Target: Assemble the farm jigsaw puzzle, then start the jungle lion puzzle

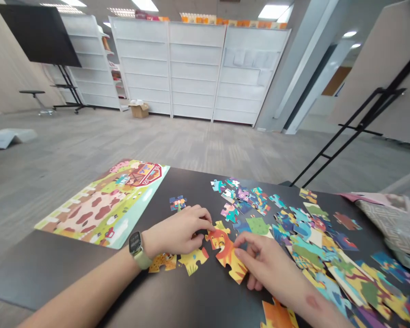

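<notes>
Joined jigsaw puzzle pieces showing an orange lion lie on the dark table between my hands. My left hand, wearing a watch, has its index finger and thumb closed at the lion's upper left edge. At the right edge of the lion, my right hand pinches with thumb and index finger. A yellow puzzle piece with grass and a spotted orange puzzle piece lie under and beside my left hand. Below my right wrist is an orange puzzle piece.
Loose puzzle pieces are heaped across the right side. A farm picture board lies at the left, and a small dark blue piece beyond my left hand. A patterned bag sits at the right edge. White shelves stand behind.
</notes>
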A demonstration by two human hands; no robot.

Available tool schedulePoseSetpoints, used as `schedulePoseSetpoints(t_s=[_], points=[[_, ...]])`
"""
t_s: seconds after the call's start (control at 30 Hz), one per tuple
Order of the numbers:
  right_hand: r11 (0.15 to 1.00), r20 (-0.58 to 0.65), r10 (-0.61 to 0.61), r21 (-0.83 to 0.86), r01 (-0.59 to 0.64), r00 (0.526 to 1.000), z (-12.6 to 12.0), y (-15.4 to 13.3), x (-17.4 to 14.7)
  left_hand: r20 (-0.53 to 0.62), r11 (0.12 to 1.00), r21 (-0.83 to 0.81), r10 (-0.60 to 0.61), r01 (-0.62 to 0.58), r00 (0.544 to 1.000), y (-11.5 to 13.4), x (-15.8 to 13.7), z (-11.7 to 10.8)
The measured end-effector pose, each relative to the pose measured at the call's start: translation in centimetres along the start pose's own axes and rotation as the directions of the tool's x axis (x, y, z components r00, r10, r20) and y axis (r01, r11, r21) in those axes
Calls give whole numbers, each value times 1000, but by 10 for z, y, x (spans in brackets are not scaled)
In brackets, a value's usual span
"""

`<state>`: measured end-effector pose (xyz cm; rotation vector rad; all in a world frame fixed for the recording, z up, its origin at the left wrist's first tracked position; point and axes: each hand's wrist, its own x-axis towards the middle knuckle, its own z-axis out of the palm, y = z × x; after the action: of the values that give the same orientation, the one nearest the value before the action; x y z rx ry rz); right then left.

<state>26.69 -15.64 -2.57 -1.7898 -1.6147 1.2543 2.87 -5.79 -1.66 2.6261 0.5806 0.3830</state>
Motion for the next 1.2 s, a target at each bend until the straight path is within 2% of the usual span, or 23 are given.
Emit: schedulePoseSetpoints(t_s=[0.13,0.27,0.43,0.5,0.6,0.7,0.8,0.87,0.97,1.1,1.2], points=[[980,-36,-24,-198,16,999,0,-3,-4,8,1000,-5,-10,10,1000,-1,-1,-2],[880,-104,-156,-466,91,982,7,-7,-2,-11,1000,1,-30,30,999,5,3,3],[773,-198,-224,-633,50,954,2,-12,-7,-127,981,70,-171,181,977,21,12,21],[771,-189,-263,-630,88,946,-10,-8,-26,-139,977,57,-197,206,971,24,13,25],[808,-145,-356,-544,226,923,-22,19,-72,-101,987,4,-158,160,982,23,9,25],[798,-59,-396,-515,312,916,-16,59,-116,-26,997,-60,-47,45,999,22,4,21],[815,-75,-390,-491,306,918,-1,84,-138,47,988,-125,99,-92,994,26,3,20],[860,-104,-336,-439,260,936,7,82,-138,76,978,-148,158,-145,985,30,4,21],[901,-109,-293,-365,236,950,14,59,-126,95,976,-152,169,-153,981,34,3,23],[858,-37,-358,-407,313,933,15,29,-113,85,981,-137,151,-138,985,36,2,24],[802,3,-392,-488,344,920,16,18,-113,84,984,-127,138,-127,987,37,3,24]])
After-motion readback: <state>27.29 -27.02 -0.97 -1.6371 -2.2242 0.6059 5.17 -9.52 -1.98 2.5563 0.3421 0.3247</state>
